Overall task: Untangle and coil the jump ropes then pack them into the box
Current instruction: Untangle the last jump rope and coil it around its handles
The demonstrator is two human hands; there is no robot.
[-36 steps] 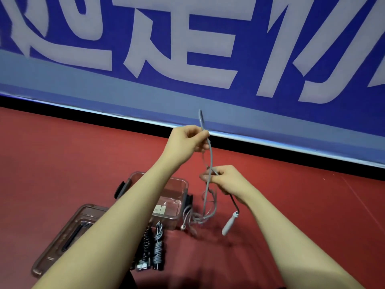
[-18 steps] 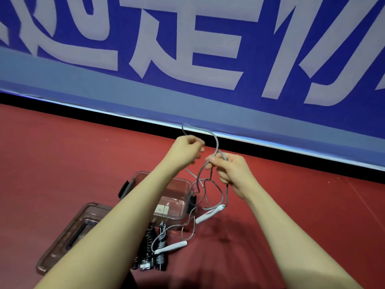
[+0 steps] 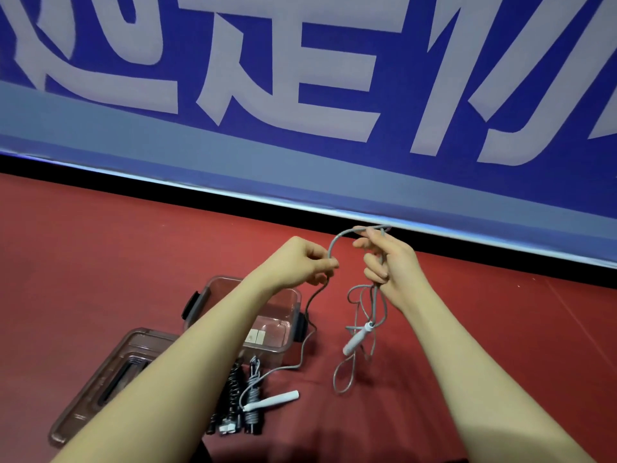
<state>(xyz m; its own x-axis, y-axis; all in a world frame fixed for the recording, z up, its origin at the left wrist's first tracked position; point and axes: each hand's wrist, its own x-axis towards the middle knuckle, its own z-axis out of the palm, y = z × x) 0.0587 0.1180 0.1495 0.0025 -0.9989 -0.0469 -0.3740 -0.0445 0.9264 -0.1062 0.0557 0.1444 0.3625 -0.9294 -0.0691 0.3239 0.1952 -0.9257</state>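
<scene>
Over the red floor (image 3: 100,262), both hands pinch the grey rope (image 3: 334,242): left hand (image 3: 300,262) just beside right hand (image 3: 390,262), box (image 3: 213,289) below.

The box (image 3: 283,315) stands on the floor (image 3: 100,262), and everything else is placed from it. The lid (image 3: 96,382) lies just left of the box and nearer the person. Coiled ropes (image 3: 240,406) lie directly in front of the box, between it and the person. One handle (image 3: 277,398) rests on the floor in front of the box, at the coiled ropes' right. Above the box the left hand (image 3: 300,262) holds the rope (image 3: 334,245); the right hand (image 3: 390,262) is to the box's right, with a second handle (image 3: 355,340) hanging below it. The banner (image 3: 300,95) stands behind the box.
</scene>
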